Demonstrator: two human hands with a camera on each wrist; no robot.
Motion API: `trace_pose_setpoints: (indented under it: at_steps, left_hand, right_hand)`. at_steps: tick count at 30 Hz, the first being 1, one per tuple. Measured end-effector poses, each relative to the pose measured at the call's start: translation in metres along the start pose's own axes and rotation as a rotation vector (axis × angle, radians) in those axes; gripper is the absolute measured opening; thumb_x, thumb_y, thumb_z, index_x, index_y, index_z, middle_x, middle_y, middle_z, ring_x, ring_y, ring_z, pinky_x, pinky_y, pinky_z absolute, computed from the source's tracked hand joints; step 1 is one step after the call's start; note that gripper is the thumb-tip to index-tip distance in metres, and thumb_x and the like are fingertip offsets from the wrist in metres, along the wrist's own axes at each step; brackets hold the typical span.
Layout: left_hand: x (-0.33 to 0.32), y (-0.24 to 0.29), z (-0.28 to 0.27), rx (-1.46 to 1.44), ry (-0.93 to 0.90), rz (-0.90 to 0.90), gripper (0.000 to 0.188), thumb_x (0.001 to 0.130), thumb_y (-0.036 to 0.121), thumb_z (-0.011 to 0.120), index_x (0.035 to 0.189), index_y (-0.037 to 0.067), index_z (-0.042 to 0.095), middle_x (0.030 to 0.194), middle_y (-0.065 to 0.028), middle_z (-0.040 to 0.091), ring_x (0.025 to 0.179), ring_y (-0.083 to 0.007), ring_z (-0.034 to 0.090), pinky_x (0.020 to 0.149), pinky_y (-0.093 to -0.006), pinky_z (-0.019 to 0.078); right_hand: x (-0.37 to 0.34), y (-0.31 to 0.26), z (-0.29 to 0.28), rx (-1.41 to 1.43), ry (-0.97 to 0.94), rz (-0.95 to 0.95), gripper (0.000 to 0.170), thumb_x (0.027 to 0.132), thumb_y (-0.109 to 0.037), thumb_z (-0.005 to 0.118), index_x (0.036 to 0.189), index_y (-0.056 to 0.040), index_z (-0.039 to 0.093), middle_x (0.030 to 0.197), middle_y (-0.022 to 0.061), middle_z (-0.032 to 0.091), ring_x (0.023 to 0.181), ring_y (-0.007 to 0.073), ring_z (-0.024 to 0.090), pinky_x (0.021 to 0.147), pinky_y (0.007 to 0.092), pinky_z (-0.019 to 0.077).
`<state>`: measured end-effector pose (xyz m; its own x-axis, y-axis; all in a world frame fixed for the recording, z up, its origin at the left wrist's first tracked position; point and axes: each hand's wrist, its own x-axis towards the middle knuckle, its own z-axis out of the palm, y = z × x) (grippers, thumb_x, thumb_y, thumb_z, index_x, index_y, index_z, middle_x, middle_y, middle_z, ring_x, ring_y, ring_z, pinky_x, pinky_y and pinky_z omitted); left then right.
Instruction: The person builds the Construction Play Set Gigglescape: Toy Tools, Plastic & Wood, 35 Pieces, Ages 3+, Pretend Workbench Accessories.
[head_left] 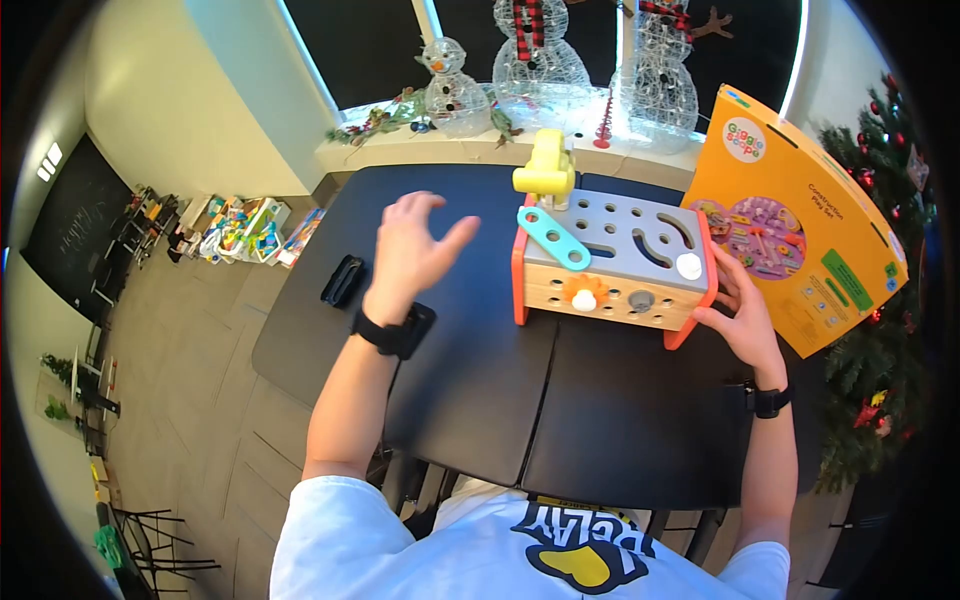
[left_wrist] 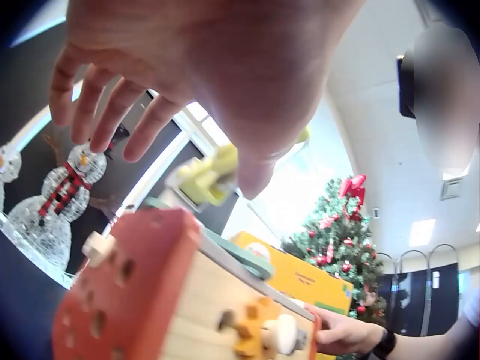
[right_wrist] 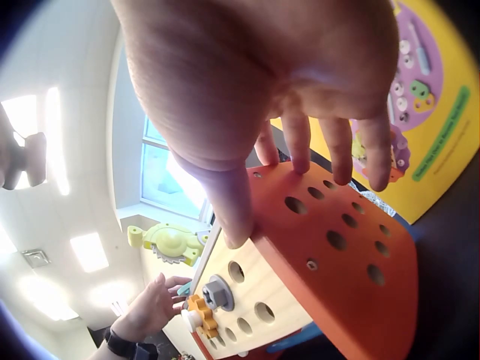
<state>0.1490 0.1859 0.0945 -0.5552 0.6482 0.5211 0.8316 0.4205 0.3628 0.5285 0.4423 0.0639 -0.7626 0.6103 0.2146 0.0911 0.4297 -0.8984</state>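
Note:
A wooden toy workbench (head_left: pixel 640 240) with a grey holed top and red end panels stands on the black table. On its back left corner sits a yellow toy circular saw (head_left: pixel 550 165), and a teal holed strip (head_left: pixel 553 238) lies slanted over the top's left edge. An orange gear (right_wrist: pixel 201 315) with a white knob and a grey hex bolt (right_wrist: pixel 217 292) are on the front. My left hand (head_left: pixel 412 245) hovers left of the workbench, fingers spread, holding nothing. My right hand (head_left: pixel 745 315) rests on the right red panel (right_wrist: pixel 337 247), its thumb along the front edge.
An orange toy box (head_left: pixel 840 180) stands tilted behind my right hand. Left on the table (head_left: pixel 470 400) lies a small black case (head_left: pixel 342 281). Wire snowmen (head_left: pixel 545 60) line the window ledge, with a decorated tree (head_left: pixel 860 350) at the right.

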Motion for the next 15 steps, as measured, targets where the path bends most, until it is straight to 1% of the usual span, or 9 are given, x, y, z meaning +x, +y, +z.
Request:
trace_pose_setpoints:
  at_steps: [2, 4, 6, 7, 10, 12, 13, 15]
  left_hand:
    - [-0.001, -0.060, -0.004, 0.120, -0.033, -0.172, 0.063, 0.081, 0.051, 0.082, 0.122, 0.003, 0.068, 0.129, -0.0187, 0.065, 0.125, -0.0397, 0.057, 0.106, -0.0482, 0.0482]
    - [-0.008, -0.107, -0.014, 0.177, -0.146, -0.415, 0.069, 0.078, 0.050, 0.085, 0.127, 0.005, 0.066, 0.134, -0.0187, 0.063, 0.128, -0.0389, 0.056, 0.107, -0.0493, 0.0478]
    - [-0.021, -0.138, -0.025, 0.312, -0.209, -0.565, 0.075, 0.074, 0.048, 0.088, 0.130, 0.005, 0.063, 0.137, -0.0192, 0.060, 0.130, -0.0379, 0.056, 0.107, -0.0516, 0.0482]
    - [-0.027, -0.151, -0.030, 0.330, -0.233, -0.624, 0.076, 0.071, 0.040, 0.091, 0.131, 0.005, 0.063, 0.135, -0.0194, 0.061, 0.128, -0.0379, 0.057, 0.107, -0.0485, 0.0493]
    - [-0.046, -0.211, -0.029, 0.360, -0.305, -0.610, 0.070, 0.070, 0.032, 0.093, 0.127, 0.004, 0.065, 0.126, -0.0197, 0.068, 0.120, -0.0360, 0.064, 0.102, -0.0441, 0.0535]
    - [-0.052, -0.215, -0.034, 0.313, -0.257, -0.651, 0.064, 0.069, 0.026, 0.093, 0.123, 0.003, 0.068, 0.114, -0.0201, 0.074, 0.109, -0.0344, 0.071, 0.096, -0.0410, 0.0571]
    - [-0.053, -0.219, -0.034, 0.312, -0.265, -0.678, 0.063, 0.071, 0.025, 0.094, 0.123, 0.001, 0.068, 0.116, -0.0195, 0.073, 0.107, -0.0325, 0.072, 0.093, -0.0403, 0.0576]
    - [-0.056, -0.208, -0.036, 0.287, -0.224, -0.661, 0.052, 0.071, 0.022, 0.090, 0.115, -0.001, 0.072, 0.109, -0.0193, 0.075, 0.104, -0.0321, 0.072, 0.092, -0.0407, 0.0574]
  right_hand:
    - [0.000, -0.004, 0.002, -0.008, -0.001, -0.007, 0.094, 0.080, -0.019, 0.089, 0.160, -0.0094, 0.039, 0.157, 0.0175, 0.049, 0.146, 0.0316, 0.048, 0.114, 0.0481, 0.0463]
    - [0.000, -0.005, 0.002, -0.012, 0.002, -0.010, 0.093, 0.082, -0.020, 0.088, 0.160, -0.0095, 0.038, 0.157, 0.0180, 0.049, 0.146, 0.0317, 0.048, 0.114, 0.0484, 0.0459]
    - [0.002, -0.005, 0.003, -0.003, -0.007, -0.011, 0.090, 0.085, -0.019, 0.085, 0.161, -0.0094, 0.037, 0.157, 0.0185, 0.048, 0.146, 0.0318, 0.048, 0.115, 0.0487, 0.0455]
    - [0.002, -0.006, 0.005, -0.025, -0.004, -0.016, 0.089, 0.085, -0.018, 0.084, 0.161, -0.0087, 0.037, 0.157, 0.0189, 0.049, 0.146, 0.0320, 0.048, 0.115, 0.0484, 0.0454]
    - [0.002, -0.011, 0.004, -0.104, 0.008, -0.044, 0.087, 0.086, -0.016, 0.081, 0.160, -0.0063, 0.038, 0.157, 0.0201, 0.049, 0.146, 0.0323, 0.049, 0.115, 0.0474, 0.0453]
    - [0.001, -0.021, 0.006, -0.170, 0.006, -0.084, 0.086, 0.085, -0.015, 0.081, 0.159, -0.0041, 0.038, 0.156, 0.0209, 0.050, 0.146, 0.0324, 0.048, 0.115, 0.0466, 0.0454]
    - [-0.001, -0.026, 0.008, -0.204, 0.028, -0.082, 0.085, 0.083, -0.015, 0.081, 0.157, -0.0013, 0.041, 0.155, 0.0218, 0.051, 0.146, 0.0343, 0.048, 0.116, 0.0459, 0.0431]
    - [-0.003, -0.030, 0.006, -0.354, 0.078, -0.165, 0.082, 0.084, -0.014, 0.079, 0.156, -0.0012, 0.043, 0.155, 0.0223, 0.051, 0.146, 0.0364, 0.047, 0.118, 0.0457, 0.0409]
